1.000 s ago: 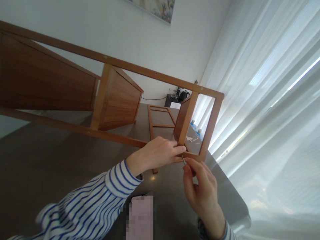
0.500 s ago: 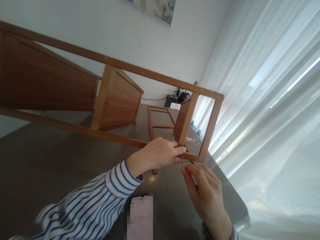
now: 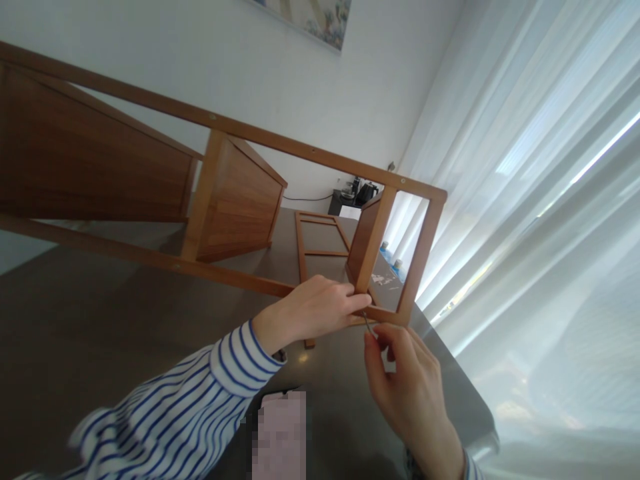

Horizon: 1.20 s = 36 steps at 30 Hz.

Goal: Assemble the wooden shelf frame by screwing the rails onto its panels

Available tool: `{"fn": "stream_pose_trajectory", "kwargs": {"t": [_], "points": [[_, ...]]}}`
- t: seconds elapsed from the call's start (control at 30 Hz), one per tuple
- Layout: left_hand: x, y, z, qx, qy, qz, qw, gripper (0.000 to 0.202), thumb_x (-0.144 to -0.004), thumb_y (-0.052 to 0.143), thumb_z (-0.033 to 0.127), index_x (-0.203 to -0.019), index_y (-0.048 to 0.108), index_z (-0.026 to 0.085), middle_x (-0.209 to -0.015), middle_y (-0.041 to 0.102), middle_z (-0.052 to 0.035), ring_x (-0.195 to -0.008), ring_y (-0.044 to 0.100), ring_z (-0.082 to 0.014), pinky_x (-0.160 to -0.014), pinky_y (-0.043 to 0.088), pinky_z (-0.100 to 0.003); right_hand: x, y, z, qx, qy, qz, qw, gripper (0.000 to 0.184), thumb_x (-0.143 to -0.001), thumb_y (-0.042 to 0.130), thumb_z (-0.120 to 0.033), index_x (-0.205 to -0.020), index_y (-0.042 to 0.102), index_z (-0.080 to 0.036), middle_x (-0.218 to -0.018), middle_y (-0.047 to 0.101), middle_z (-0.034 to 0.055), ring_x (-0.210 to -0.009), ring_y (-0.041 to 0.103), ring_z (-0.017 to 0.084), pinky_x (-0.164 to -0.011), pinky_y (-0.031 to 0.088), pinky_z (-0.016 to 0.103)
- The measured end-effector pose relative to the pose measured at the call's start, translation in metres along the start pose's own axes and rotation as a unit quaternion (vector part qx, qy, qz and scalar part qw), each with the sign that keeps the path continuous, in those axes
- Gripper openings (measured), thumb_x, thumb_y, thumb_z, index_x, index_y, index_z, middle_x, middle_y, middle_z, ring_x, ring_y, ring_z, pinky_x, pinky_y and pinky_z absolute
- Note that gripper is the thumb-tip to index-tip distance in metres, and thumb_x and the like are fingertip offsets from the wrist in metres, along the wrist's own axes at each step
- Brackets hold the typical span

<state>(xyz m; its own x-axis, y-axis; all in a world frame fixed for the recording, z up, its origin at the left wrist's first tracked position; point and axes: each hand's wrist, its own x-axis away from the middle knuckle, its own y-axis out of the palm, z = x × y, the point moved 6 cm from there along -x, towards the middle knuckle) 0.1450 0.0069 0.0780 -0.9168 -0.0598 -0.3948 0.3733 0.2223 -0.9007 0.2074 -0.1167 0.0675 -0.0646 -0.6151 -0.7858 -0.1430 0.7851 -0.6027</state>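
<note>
A wooden shelf unit (image 3: pixel 313 151) lies on its side across the view, with wide brown boards (image 3: pixel 245 197) between its slim rails. My left hand (image 3: pixel 315 307) is closed round the lower rail near its right end, where a crosspiece (image 3: pixel 376 237) meets it. Just below that joint, my right hand (image 3: pixel 407 367) pinches a thin metal hex key (image 3: pixel 369 325). The key's upper end meets the rail by my left fingertips; the exact contact is too small to make out.
Behind the unit, another ladder-like wooden frame (image 3: pixel 325 253) lies on the grey table (image 3: pixel 125 327). A pink item (image 3: pixel 281 433), partly blurred out, is near the front. Bottles (image 3: pixel 399 268) stand by the white curtain (image 3: pixel 530 200). A black kettle (image 3: pixel 368 192) is farther back.
My right hand has shifted slightly upward and its fingers have turned, tilting the hex key. My left hand and the shelf unit have stayed nearly still.
</note>
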Motion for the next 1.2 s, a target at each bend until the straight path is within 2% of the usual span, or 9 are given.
{"fn": "stream_pose_trajectory", "kwargs": {"t": [0.2,0.33,0.5,0.63,0.8,0.93,1.1,1.2], "points": [[-0.001,0.001,0.000,0.002,-0.007,-0.006,1.000,0.024,-0.093,0.048,0.038,-0.111,0.054,0.024,-0.088,0.066,-0.0013,-0.071,0.065,-0.0169,-0.053,0.039,-0.023,-0.003,0.002,-0.007,-0.007,-0.062,-0.060,0.996,0.007,-0.091,0.052,-0.014,-0.090,0.058,-0.018,-0.070,0.058,0.0018,-0.067,0.055,0.016,-0.064,0.044,0.029],[-0.001,0.001,0.000,0.004,-0.005,-0.007,1.000,0.023,-0.093,0.048,0.038,-0.110,0.054,0.024,-0.087,0.066,-0.0006,-0.070,0.065,-0.0169,-0.051,0.038,-0.023,-0.004,0.003,-0.005,-0.077,-0.049,-0.115,0.989,0.011,-0.092,0.052,-0.017,-0.100,0.060,-0.019,-0.079,0.062,0.0033,-0.073,0.057,0.017,-0.068,0.048,0.030],[0.000,0.000,0.000,0.016,-0.004,-0.010,1.000,0.022,-0.094,0.046,0.034,-0.111,0.053,0.024,-0.085,0.065,-0.0003,-0.068,0.064,-0.0165,-0.050,0.037,-0.024,-0.006,0.000,-0.003,-0.152,-0.039,-0.196,0.968,0.032,-0.092,0.049,-0.014,-0.123,0.053,-0.020,-0.104,0.065,0.0075,-0.095,0.060,0.018,-0.083,0.051,0.032],[0.000,0.000,0.000,0.020,-0.004,-0.013,1.000,0.023,-0.094,0.046,0.036,-0.112,0.053,0.024,-0.085,0.065,-0.0006,-0.068,0.064,-0.0164,-0.051,0.037,-0.024,-0.008,-0.001,0.000,-0.157,-0.048,-0.230,0.959,0.029,-0.093,0.048,-0.015,-0.121,0.056,-0.019,-0.101,0.067,0.0068,-0.092,0.062,0.017,-0.080,0.053,0.030],[0.000,-0.001,0.000,0.015,-0.002,-0.014,1.000,0.024,-0.094,0.047,0.039,-0.111,0.053,0.023,-0.085,0.065,-0.0007,-0.068,0.064,-0.0159,-0.051,0.035,-0.024,-0.010,-0.003,0.004,-0.112,-0.086,-0.174,0.975,0.019,-0.092,0.055,-0.023,-0.110,0.061,-0.019,-0.092,0.069,0.0062,-0.086,0.064,0.019,-0.077,0.053,0.032],[-0.001,-0.002,0.000,0.013,-0.003,-0.007,1.000,0.025,-0.093,0.048,0.039,-0.112,0.053,0.023,-0.087,0.066,-0.0005,-0.069,0.065,-0.0161,-0.050,0.034,-0.024,-0.011,0.000,0.005,-0.084,-0.079,-0.137,0.984,0.009,-0.090,0.058,-0.026,-0.093,0.063,-0.020,-0.079,0.066,0.0041,-0.080,0.064,0.018,-0.073,0.051,0.032],[0.000,-0.002,0.000,0.015,-0.005,-0.011,1.000,0.026,-0.093,0.047,0.039,-0.113,0.053,0.024,-0.089,0.066,-0.0008,-0.068,0.064,-0.0153,-0.050,0.035,-0.024,-0.013,0.006,0.003,-0.098,-0.025,-0.076,0.992,0.011,-0.089,0.058,-0.022,-0.079,0.058,-0.020,-0.070,0.060,0.0014,-0.069,0.059,0.015,-0.062,0.047,0.027],[0.001,-0.001,-0.001,0.014,-0.002,-0.015,1.000,0.029,-0.094,0.044,0.044,-0.113,0.054,0.025,-0.090,0.066,-0.0013,-0.067,0.065,-0.0160,-0.050,0.034,-0.024,-0.012,0.007,0.007,-0.129,0.049,-0.024,0.990,0.002,-0.089,0.057,-0.021,-0.089,0.057,-0.019,-0.068,0.061,-0.0012,-0.058,0.055,0.011,-0.055,0.045,0.023]]}}
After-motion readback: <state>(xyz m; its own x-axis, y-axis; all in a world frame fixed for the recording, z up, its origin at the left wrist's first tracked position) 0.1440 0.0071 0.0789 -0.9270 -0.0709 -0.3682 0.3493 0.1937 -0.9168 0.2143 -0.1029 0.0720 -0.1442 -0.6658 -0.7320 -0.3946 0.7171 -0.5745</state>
